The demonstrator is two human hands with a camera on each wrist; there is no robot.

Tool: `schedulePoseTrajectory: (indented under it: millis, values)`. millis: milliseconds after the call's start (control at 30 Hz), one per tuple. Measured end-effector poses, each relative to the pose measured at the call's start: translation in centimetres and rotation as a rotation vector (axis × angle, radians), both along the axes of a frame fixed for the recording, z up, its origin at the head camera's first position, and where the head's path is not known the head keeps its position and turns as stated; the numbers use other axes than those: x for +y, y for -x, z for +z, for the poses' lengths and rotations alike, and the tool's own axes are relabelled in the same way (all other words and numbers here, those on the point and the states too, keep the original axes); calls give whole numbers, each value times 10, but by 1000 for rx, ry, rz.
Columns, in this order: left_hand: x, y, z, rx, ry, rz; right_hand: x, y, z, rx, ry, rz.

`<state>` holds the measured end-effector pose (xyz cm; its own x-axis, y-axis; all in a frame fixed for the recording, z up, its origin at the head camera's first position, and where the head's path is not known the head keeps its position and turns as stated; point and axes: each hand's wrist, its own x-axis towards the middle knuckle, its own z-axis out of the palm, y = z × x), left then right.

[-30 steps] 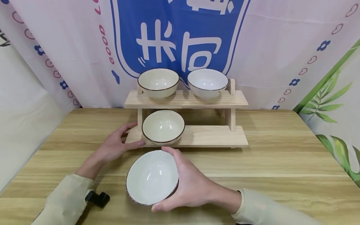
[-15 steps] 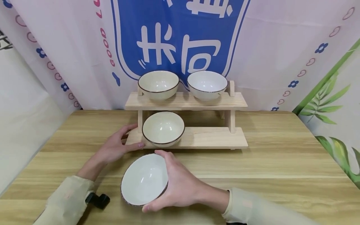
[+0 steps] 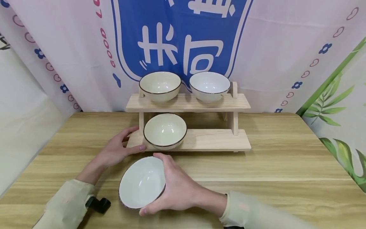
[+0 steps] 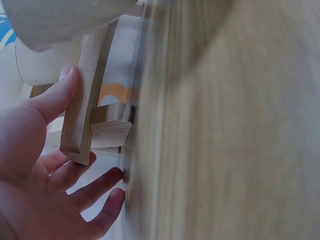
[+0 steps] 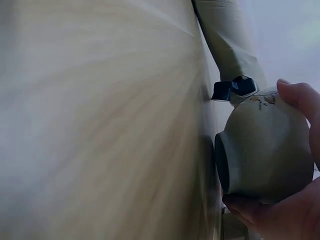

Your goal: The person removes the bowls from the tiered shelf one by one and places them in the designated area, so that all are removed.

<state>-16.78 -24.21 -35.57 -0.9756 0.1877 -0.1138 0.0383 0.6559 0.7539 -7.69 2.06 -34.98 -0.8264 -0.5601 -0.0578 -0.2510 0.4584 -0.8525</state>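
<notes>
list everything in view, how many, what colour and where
wooden table: 1, light brown, across the foreground
wooden rack: 1, pale wood, towards the table's back
upper-left bowl: 1, cream, brown rim, on the top shelf
upper-right bowl: 1, white, brown rim, on the top shelf
lower bowl: 1, cream, brown rim, left on the lower shelf
held bowl: 1, white inside, dark rim, before the rack
cloth backdrop: 1, pale with blue emblem, behind the rack
side panel: 2, pale, left and right; right one leaf-printed
wrist device: 2, black, one per wrist
sleeve: 2, beige, one per arm
left grip: 1, bare, at the rack's left end
right grip: 1, bare, around the held bowl
</notes>
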Motion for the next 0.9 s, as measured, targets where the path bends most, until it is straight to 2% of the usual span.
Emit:
schedulePoseTrajectory:
  millis: [367,667,900]
  values:
    - [1,2,0,18,-5,-12,-5,3,2,-52,-43,-43]
    - [-3,-2,0,7,5,-5,-7,4,1,-44,-42,-20]
    - [0,0,0,1,-5,-9,-4,6,0,-47,-41,-17]
